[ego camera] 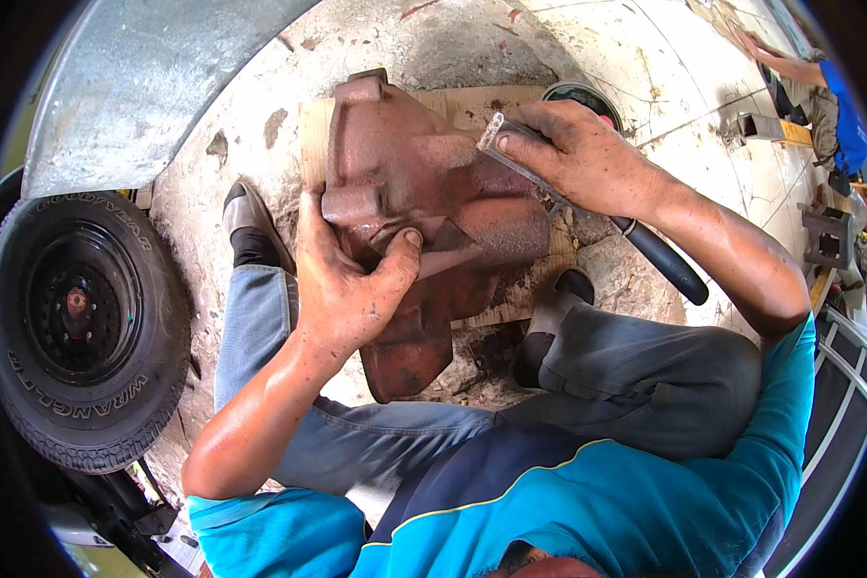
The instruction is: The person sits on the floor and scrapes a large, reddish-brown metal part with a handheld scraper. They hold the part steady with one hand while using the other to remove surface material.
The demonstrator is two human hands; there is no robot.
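A heavy rust-brown cast metal housing (426,159) lies between my legs on a wooden board (318,144). My left hand (354,289) grips its near left part, fingers over the edge and thumb on top, beside a small folded piece, perhaps sandpaper (444,242). In my right hand (585,155) is a long flat metal tool, possibly a file or scraper (531,173), with a black handle (668,264); its end points to the upper left above the housing's right side. The underside of the housing is hidden.
A Goodyear tire on a black wheel (87,332) is at the left, below a grey metal panel (144,87). A round container (585,94) sits behind my right hand. At the upper right are another person (842,115) in blue and metal stands (827,235).
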